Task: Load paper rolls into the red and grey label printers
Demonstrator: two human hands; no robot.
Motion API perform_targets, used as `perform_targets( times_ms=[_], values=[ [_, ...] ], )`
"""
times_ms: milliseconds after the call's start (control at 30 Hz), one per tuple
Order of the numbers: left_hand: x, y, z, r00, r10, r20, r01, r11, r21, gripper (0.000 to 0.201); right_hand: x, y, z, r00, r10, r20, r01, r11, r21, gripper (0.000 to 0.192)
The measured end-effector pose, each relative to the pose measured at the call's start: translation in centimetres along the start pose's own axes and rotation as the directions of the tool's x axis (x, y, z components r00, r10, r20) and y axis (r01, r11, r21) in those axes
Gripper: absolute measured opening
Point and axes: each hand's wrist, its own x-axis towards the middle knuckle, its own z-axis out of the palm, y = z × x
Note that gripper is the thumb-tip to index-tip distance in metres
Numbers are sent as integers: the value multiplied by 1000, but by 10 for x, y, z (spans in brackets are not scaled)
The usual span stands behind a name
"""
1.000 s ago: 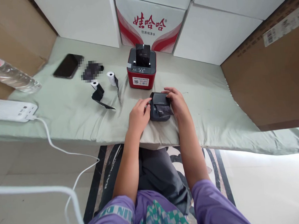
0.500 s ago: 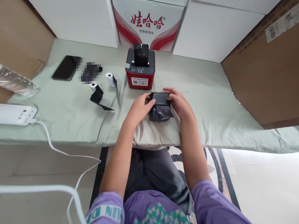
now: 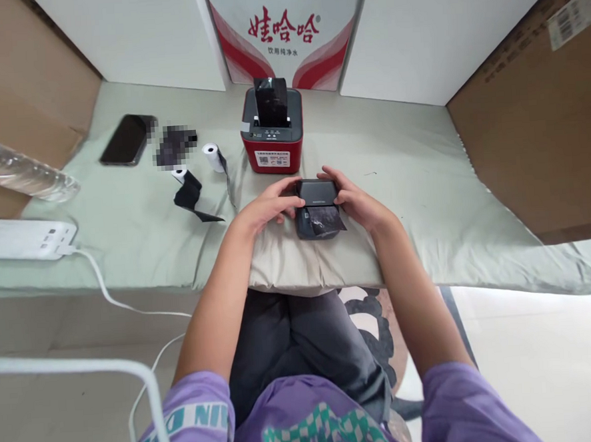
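Observation:
A small black portable receipt printer (image 3: 318, 193) lies on the cloth near the front edge, with a strip of black paper (image 3: 325, 220) sticking out of its slot toward me. My left hand (image 3: 270, 206) grips its left side, the thumb on the top edge and the other fingers bent beside and behind it. On the opposite side, my right hand (image 3: 353, 196) has its thumb against the casing and its fingers at the far right corner. Just behind stands a red and black receipt printer (image 3: 272, 132), black paper (image 3: 271, 104) rising from its top.
To the left lie two paper rolls (image 3: 212, 158) with black tails, a phone (image 3: 129, 139) and a blurred-out dark item (image 3: 175, 147). Farther left are a water bottle (image 3: 27, 169) and a white power bank (image 3: 23, 239) with a cable (image 3: 104, 289). Cartons (image 3: 539, 119) stand right and behind.
My left hand has shifted slightly left, its fingers looser beside the small printer. My right forearm has swung outward. The camera view has moved a little; the printer stays in place.

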Motion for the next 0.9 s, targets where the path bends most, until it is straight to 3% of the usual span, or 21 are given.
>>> perform_targets(
  times_ms=[200, 400, 900],
  values=[
    [-6, 9, 1, 999, -53, 1, 53, 998, -31, 72, -5, 2, -11, 989, -21, 144, 34, 996, -87, 87],
    [-2, 3, 4, 999, -17, -34, 16, 999, -38, 73, -5, 4, -11, 983, -61, 173, 71, 996, -54, 86],
    [1, -7, -1, 999, 51, 10, -50, 996, -78, 69, -5, -3, -8, 980, -75, 183, 84, 996, -39, 81]
  ],
)
